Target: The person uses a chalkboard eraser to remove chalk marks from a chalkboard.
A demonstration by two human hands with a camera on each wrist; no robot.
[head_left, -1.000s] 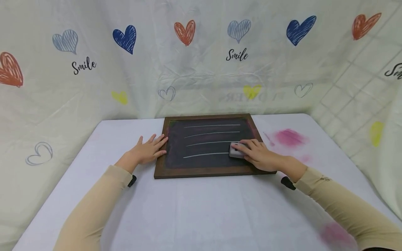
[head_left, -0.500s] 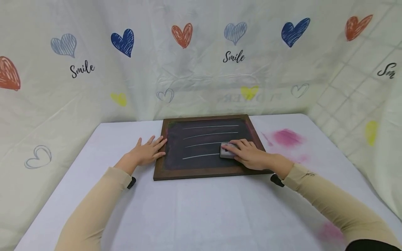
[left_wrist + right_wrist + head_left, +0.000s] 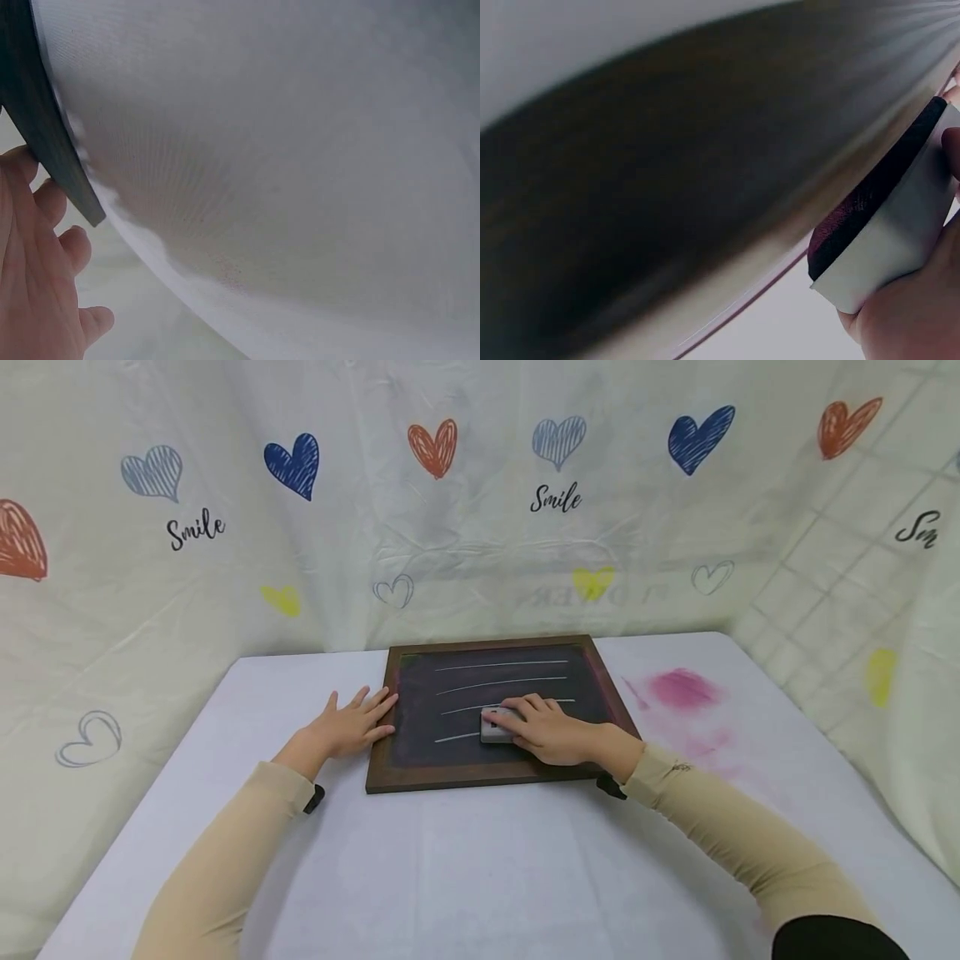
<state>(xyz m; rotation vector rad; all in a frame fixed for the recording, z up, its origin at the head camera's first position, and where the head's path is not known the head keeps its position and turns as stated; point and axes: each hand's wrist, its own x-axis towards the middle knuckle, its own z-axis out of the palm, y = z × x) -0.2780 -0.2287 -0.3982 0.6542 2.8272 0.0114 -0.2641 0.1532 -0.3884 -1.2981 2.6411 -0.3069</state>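
A dark chalkboard [image 3: 450, 722] in a brown wooden frame lies flat on the white table [image 3: 480, 868], with several white chalk lines across it. My right hand [image 3: 551, 731] grips a grey eraser [image 3: 497, 727] and presses it on the board's lower lines near the middle. In the right wrist view the eraser [image 3: 889, 232] shows a dark felt face against the board [image 3: 675, 195]. My left hand [image 3: 348, 722] lies flat with spread fingers, its fingertips resting on the frame's left edge. The left wrist view shows the left hand [image 3: 37, 277] beside the frame corner [image 3: 45, 127].
Pink chalk smudges [image 3: 682, 689] stain the tablecloth right of the board. A cloth backdrop [image 3: 480, 502] printed with hearts and "Smile" hangs behind and around the table. The table's front half [image 3: 480, 877] lies between my sleeves.
My right hand has slid the eraser leftward along the lower chalk lines, from the board's right side to near its middle, shortening the bottom line. The left hand has stayed in place.
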